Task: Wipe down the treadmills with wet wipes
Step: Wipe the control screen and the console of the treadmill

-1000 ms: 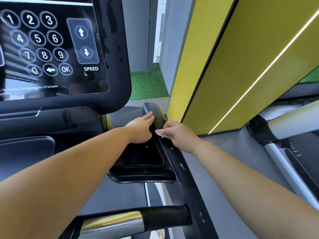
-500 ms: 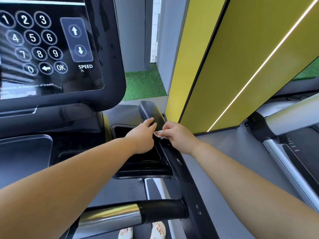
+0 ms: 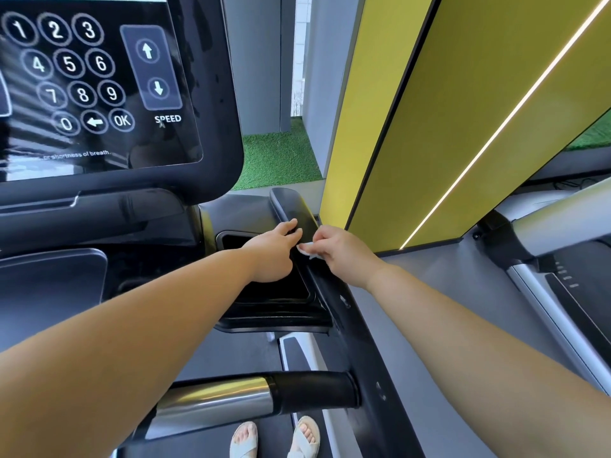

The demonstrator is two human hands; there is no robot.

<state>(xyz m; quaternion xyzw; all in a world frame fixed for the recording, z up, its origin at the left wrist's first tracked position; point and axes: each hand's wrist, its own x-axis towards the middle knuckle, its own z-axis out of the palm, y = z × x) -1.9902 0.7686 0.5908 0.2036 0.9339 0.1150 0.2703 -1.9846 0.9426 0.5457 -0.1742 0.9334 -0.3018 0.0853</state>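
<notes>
Pinching a small white wipe [image 3: 305,250] in the curled fingers of the right hand [image 3: 342,254], against the black side arm [image 3: 296,209] of the treadmill [image 3: 357,342], just right of the storage tray [image 3: 274,314]. Reaching across that tray with the left hand [image 3: 272,256], fingers straight and holding nothing, tips apparently touching the side arm beside the wipe. Showing a keypad screen [image 3: 82,77] upper left, a handlebar [image 3: 264,395] below, and sandals [image 3: 274,438] at bottom.

White wipe [image 3: 305,250], black console [image 3: 211,94], yellow panel [image 3: 463,110], green turf [image 3: 274,160]
</notes>
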